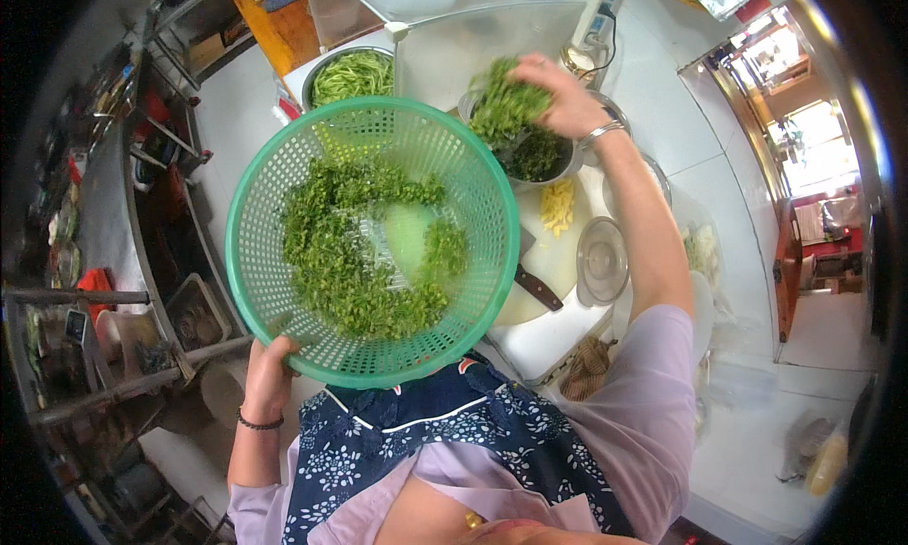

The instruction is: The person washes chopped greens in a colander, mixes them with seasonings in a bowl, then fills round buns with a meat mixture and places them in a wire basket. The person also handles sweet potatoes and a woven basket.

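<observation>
My left hand (273,371) grips the near-left rim of a large green plastic colander (241,261), which is held in front of my apron. Chopped leafy greens (369,307) lie around its bottom, with a bare patch in the middle. My right hand (560,95) has a bunch of chopped greens (507,105), slightly blurred, above a round container (571,168). Darker chopped greens (533,155) show inside that container. A kitchen knife with a dark riveted handle (539,288) rests on a round cutting board (567,258), its blade partly hidden behind the colander.
Yellow cut strips (557,206) lie on the board beside a clear round lid (603,261). A metal bowl of green shreds (352,77) stands behind the colander. A power strip (596,31) with a cord is at the back. A brown cloth (587,368) hangs near the front edge.
</observation>
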Demonstrator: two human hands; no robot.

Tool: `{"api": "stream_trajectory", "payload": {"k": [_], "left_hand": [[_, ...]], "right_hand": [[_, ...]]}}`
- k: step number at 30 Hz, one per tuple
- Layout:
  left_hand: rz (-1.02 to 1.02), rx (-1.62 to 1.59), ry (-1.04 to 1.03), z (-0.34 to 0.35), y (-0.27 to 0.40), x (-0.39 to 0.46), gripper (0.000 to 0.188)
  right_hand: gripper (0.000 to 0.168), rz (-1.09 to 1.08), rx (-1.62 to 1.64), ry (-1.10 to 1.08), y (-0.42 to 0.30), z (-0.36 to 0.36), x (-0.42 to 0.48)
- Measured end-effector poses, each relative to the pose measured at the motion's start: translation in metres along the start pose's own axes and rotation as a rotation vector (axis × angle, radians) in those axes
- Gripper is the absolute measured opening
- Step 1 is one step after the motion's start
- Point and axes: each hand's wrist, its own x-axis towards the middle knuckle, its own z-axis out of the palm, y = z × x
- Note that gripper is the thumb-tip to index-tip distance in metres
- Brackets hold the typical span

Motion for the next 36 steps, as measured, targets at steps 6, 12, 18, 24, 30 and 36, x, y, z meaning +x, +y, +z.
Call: {"api": "stream_trajectory", "payload": {"k": [6, 12, 18, 24, 30, 36], "left_hand": [[0.023, -0.039, 0.013, 0.012, -0.007, 0.004, 0.055], [0.042, -0.098, 0.022, 0.039, 0.009, 0.004, 0.054], [0.024, -0.109, -0.025, 0.033, 0.006, -0.004, 0.055], [0.037, -0.101, -0.004, 0.028, -0.003, -0.007, 0.056], [0.041, -0.060, -0.012, 0.041, 0.005, -0.008, 0.054], [-0.004, -0.014, 0.000, 0.032, 0.005, -0.004, 0.052]], "right_hand": [[0.050, 0.109, -0.205, -0.537, 0.050, 0.035, -0.005], [0.035, 0.438, -0.180, -0.280, 0.077, 0.010, 0.017], [0.050, 0.421, -0.098, -0.475, 0.087, 0.061, 0.011], [0.048, 0.432, 0.171, -0.312, 0.076, 0.005, 0.003], [0.033, 0.560, -0.102, -0.340, 0.078, 0.001, -0.021], [0.023, 0.167, -0.270, -0.077, 0.067, 0.021, 0.024]]}}
